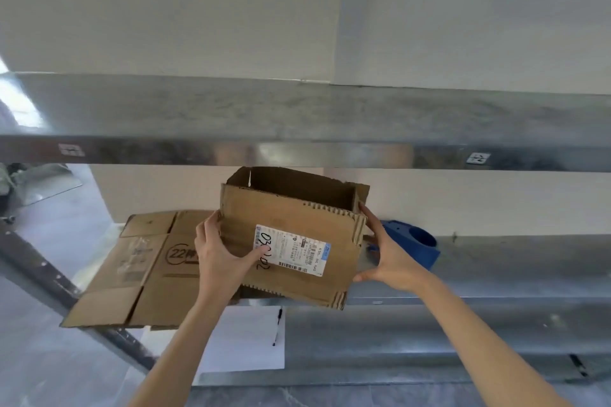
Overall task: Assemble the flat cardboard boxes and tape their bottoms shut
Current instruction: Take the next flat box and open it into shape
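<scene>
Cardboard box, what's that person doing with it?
A person is holding an opened-up cardboard box at a metal shelf. Their left grip curls round its left edge, and their right grip presses flat against its right side. A flat cardboard box lies on the shelf, and a blue tape dispenser sits behind the right grip.

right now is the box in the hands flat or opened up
Opened up: the box shows standing walls around a hollow inside, between left hand and right hand.

A white shipping label (292,249) on the open box (297,214) carries a barcode, print too small to read, and black handwriting starting "03" and ending "02". The flat cardboard (109,300) shows a circled "22". The shelf sticker (478,158) is too blurred to read.
</scene>
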{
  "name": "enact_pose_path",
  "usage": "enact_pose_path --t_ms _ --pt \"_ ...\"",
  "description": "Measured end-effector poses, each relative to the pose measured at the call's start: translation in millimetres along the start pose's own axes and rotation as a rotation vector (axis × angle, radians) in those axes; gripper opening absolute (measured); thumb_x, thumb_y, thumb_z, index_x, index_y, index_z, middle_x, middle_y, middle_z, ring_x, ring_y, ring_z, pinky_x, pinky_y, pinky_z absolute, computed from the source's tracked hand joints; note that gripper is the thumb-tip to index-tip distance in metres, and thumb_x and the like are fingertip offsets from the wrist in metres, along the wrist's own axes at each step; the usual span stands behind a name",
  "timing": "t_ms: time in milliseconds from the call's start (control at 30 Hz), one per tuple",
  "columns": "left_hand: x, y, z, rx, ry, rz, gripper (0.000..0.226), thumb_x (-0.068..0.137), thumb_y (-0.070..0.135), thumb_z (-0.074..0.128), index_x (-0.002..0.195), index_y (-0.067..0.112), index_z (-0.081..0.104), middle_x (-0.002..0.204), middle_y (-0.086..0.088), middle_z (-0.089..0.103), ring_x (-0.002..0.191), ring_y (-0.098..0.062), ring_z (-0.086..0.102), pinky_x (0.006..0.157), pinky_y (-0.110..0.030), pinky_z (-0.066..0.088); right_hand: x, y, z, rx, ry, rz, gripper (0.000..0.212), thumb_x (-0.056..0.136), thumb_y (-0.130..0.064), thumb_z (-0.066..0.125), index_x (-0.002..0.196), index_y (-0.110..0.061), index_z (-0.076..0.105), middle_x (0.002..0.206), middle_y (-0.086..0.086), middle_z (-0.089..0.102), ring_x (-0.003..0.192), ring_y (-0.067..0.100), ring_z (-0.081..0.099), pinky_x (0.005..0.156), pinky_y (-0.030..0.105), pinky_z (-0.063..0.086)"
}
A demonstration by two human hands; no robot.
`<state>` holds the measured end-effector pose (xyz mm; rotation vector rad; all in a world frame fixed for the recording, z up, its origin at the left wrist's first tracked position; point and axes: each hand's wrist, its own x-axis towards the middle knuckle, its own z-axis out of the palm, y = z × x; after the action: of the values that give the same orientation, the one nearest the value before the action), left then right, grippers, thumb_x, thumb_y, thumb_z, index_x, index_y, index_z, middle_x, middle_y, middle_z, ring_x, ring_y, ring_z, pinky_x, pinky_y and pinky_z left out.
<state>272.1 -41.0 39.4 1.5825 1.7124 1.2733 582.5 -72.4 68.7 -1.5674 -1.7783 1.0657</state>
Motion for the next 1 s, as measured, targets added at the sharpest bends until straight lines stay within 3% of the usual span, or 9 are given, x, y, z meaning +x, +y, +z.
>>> enact_pose_path --t_ms 133,333,500,667,767,833,933,1000 --pt "-18 7 42 -0.046 0.019 -0.052 0.108 0.058 0.042 0.093 0.144 0.022 0.030 0.139 0.002 0.037 0.130 -0.023 0.038 0.107 -0.052 0.042 6 29 -34 -0.048 -0.061 0.016 0.134 0.064 -0.015 0.093 0.152 -0.046 -0.004 0.159 -0.008 0.024 0.144 0.015 0.032 0.117 0.036 0.033" --pt "-38 3 74 -0.084 0.081 -0.146 0.103 0.060 0.033 0.094 0.141 0.021 0.032 0.133 0.001 0.040 0.121 -0.016 0.043 0.107 -0.047 0.044 23 55 -48 -0.124 -0.088 0.002 0.133 0.067 -0.017 0.092 0.155 -0.040 -0.004 0.160 -0.005 0.027 0.142 0.013 0.035 0.104 0.012 0.033" --pt "-38 -5 72 -0.109 0.088 -0.128 0.097 0.062 0.029 0.093 0.139 0.018 0.035 0.130 0.003 0.041 0.121 -0.016 0.046 0.106 -0.044 0.046 32 58 -47 -0.140 -0.064 -0.028 0.129 0.071 -0.016 0.089 0.155 -0.041 -0.005 0.162 0.000 0.024 0.147 0.019 0.030 0.117 0.042 0.032" --pt "-35 -4 56 -0.110 0.045 -0.052 0.085 0.061 0.040 0.088 0.127 0.036 0.036 0.126 0.006 0.043 0.117 -0.014 0.047 0.095 -0.028 0.047 29 61 -46 -0.126 -0.043 -0.017 0.124 0.076 -0.017 0.085 0.155 -0.042 -0.007 0.163 0.002 0.022 0.143 0.018 0.037 0.115 0.039 0.036" --pt "-29 1 47 -0.083 0.037 -0.004 0.086 0.062 0.042 0.088 0.130 0.029 0.038 0.126 0.005 0.046 0.116 -0.016 0.047 0.096 -0.035 0.048 29 62 -43 -0.120 -0.009 -0.011 0.123 0.076 -0.017 0.085 0.155 -0.042 -0.007 0.162 0.003 0.026 0.142 0.018 0.038 0.113 0.034 0.038" --pt "-25 4 42 -0.085 0.045 0.035 0.089 0.065 0.035 0.090 0.136 0.026 0.038 0.127 0.005 0.047 0.117 -0.015 0.048 0.097 -0.038 0.048 28 65 -40 -0.117 0.011 -0.018 0.123 0.076 -0.017 0.085 0.154 -0.042 -0.007 0.164 0.004 0.019 0.143 0.017 0.036 0.113 0.031 0.037" --pt "-24 8 37 -0.093 0.045 0.087 0.086 0.065 0.032 0.090 0.134 0.034 0.039 0.127 0.011 0.047 0.115 -0.007 0.048 0.097 -0.037 0.047 26 69 -39 -0.128 0.045 -0.009 0.122 0.076 -0.018 0.086 0.154 -0.043 -0.004 0.166 0.000 -0.008 0.147 0.015 0.025 0.112 0.029 0.033" --pt "-25 10 35 -0.091 0.043 0.111 0.082 0.065 0.039 0.088 0.131 0.039 0.039 0.125 0.013 0.045 0.112 0.001 0.047 0.093 -0.032 0.048 24 69 -39 -0.136 0.096 -0.010 0.118 0.075 -0.022 0.087 0.156 -0.040 0.003 0.166 -0.004 -0.007 0.143 0.011 0.028 0.112 0.033 0.036"
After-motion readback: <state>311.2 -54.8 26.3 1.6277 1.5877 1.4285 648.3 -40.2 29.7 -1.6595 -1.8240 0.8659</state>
